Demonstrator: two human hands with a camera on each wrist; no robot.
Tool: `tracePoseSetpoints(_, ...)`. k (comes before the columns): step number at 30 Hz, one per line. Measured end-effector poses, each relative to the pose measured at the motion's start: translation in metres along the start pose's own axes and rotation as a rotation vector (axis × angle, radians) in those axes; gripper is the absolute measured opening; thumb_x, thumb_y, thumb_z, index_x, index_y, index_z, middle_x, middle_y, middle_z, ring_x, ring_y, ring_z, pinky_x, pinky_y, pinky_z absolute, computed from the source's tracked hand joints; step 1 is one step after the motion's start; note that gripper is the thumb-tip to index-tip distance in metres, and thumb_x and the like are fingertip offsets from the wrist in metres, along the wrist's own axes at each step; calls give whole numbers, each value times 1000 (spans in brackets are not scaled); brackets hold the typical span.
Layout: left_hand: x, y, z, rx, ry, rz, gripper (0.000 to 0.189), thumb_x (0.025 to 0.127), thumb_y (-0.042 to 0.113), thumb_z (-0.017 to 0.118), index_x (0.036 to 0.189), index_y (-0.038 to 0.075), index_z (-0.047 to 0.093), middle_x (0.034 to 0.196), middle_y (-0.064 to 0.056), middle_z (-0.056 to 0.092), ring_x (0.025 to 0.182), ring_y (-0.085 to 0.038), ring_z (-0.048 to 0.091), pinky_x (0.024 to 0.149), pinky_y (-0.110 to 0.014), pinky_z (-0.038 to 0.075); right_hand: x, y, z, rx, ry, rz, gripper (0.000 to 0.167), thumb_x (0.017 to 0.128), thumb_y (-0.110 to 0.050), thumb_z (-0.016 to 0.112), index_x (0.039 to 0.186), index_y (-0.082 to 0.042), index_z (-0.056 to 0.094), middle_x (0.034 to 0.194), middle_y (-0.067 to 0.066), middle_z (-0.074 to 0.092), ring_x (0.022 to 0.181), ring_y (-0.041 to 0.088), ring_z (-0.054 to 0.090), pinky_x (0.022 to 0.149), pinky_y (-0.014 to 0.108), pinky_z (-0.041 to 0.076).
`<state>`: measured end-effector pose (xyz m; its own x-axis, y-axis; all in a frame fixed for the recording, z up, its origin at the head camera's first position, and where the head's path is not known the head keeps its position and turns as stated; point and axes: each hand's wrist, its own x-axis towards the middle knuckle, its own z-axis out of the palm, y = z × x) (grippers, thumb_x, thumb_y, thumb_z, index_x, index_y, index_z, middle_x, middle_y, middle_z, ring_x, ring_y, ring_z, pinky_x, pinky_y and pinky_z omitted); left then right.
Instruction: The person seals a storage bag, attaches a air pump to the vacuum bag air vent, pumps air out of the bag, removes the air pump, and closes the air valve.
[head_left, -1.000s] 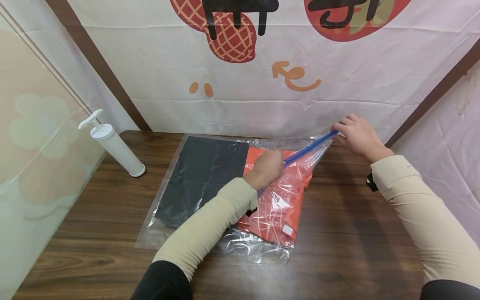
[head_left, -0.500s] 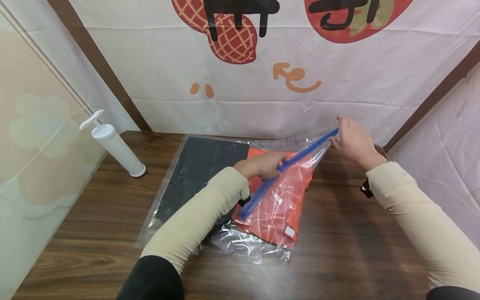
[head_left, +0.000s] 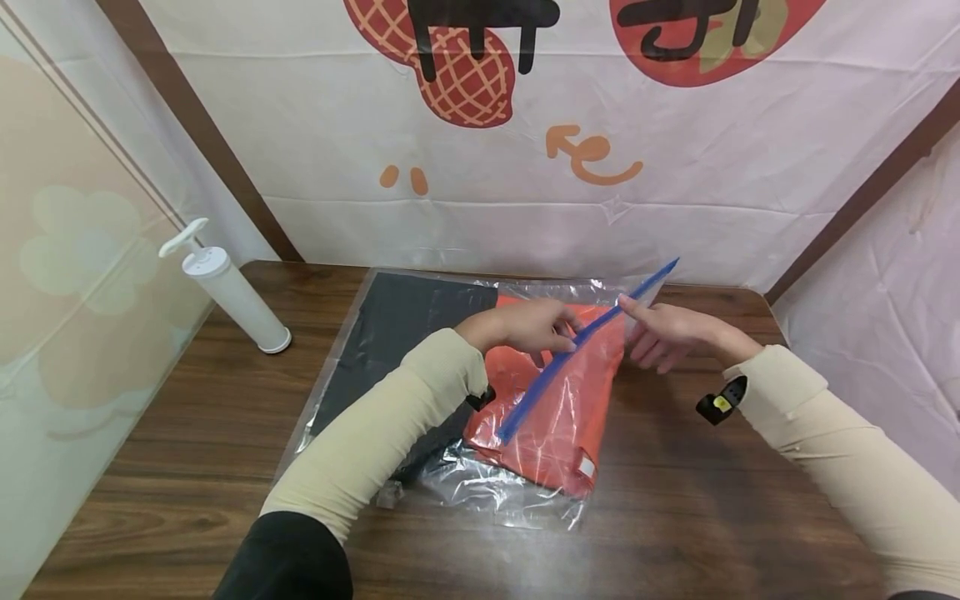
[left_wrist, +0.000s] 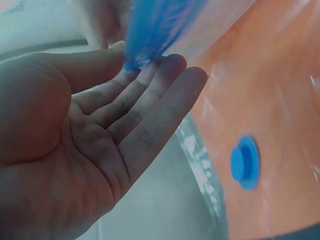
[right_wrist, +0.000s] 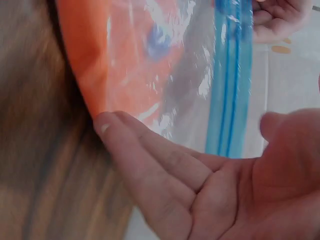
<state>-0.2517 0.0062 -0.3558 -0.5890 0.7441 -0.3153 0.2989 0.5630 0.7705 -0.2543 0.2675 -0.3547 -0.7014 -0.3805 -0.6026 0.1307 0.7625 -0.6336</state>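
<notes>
A clear zip-top vacuum storage bag point(head_left: 498, 500) lies on the table with folded dark cloth point(head_left: 412, 342) and orange cloth point(head_left: 555, 442) in it. Its blue zip strip point(head_left: 536, 392) runs diagonally, the far end raised. My left hand point(head_left: 528, 323) pinches the strip near its middle between thumb and fingertips. My right hand point(head_left: 663, 333) is at the strip's upper part, thumb near the blue edge, its fingers straight and spread beside the bag's right side. In the left wrist view a round blue valve point(left_wrist: 245, 162) shows on the bag over orange cloth.
A white hand pump point(head_left: 236, 300) with a T-shaped handle leans at the table's back left. The wooden table point(head_left: 675, 500) extends to a printed cloth backdrop point(head_left: 480, 225) behind. More cloth hangs on both sides.
My right hand has let go of the strip's far end and come down and left along it, fingers spreading. My left hand has shifted its hold on the strip, whose near end now shows.
</notes>
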Motion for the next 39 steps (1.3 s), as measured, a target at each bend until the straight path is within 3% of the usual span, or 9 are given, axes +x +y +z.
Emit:
tracePoseSetpoints(8,2,27,15,-80,-44,160,35,104,13,59,136,-1,58,118,-13,71,104,-26,71,76,-32,60,-5,11,2,228,-43,-17,103,100,-72,10,140,17,41,136,36,56,112,40,67,88,49,58)
tracePoseSetpoints(12,0,33,22,-30,-47,241,32,104,11,59,133,-2,60,119,-15,70,103,-20,70,80,-28,58,-7,16,1,273,-12,-11,77,107,-59,30,130,11,53,124,28,67,103,32,71,85,45,59)
tracePoseSetpoints(16,-9,21,19,99,22,286,27,103,11,61,127,-2,64,113,-11,71,100,-14,67,86,-22,52,-11,22,-2,330,13,-18,45,108,-32,44,123,9,57,104,14,74,95,24,73,79,40,61)
tracePoseSetpoints(20,-35,-10,3,198,92,215,26,103,13,62,124,-2,66,115,-13,70,104,-18,66,93,-26,51,-17,29,-3,394,6,-29,36,106,-19,47,124,12,50,96,5,74,91,18,72,79,38,61)
tracePoseSetpoints(23,-63,-40,-12,274,140,119,27,102,14,63,122,-3,66,116,-15,69,105,-23,65,95,-36,52,-22,33,-6,431,-15,-38,38,105,-13,48,129,16,46,97,5,74,92,16,72,82,38,60)
tracePoseSetpoints(28,-108,-96,-26,371,194,-27,43,100,22,66,132,-7,59,130,-23,62,121,-36,60,103,-51,47,-32,44,-13,404,-24,-50,48,106,-10,50,141,19,36,113,12,74,97,19,73,88,42,58)
tracePoseSetpoints(31,-132,-126,-26,398,170,-137,66,99,36,67,147,-5,46,151,-32,41,140,-49,38,112,-63,33,-37,50,-17,366,-1,-52,51,105,-10,55,143,17,34,120,16,71,99,22,72,87,45,58)
tracePoseSetpoints(35,-157,-153,-17,380,111,-283,98,90,54,74,160,5,28,164,-33,9,148,-56,9,110,-77,15,-41,59,-18,354,18,-58,49,103,-9,58,141,16,39,117,16,72,97,23,72,84,45,59)
tracePoseSetpoints(39,-169,-169,-5,343,127,-297,112,81,56,81,162,8,21,165,-33,0,149,-56,-1,105,-83,9,-39,71,-16,359,31,-49,46,102,-5,60,138,17,42,106,11,74,91,19,72,80,41,60)
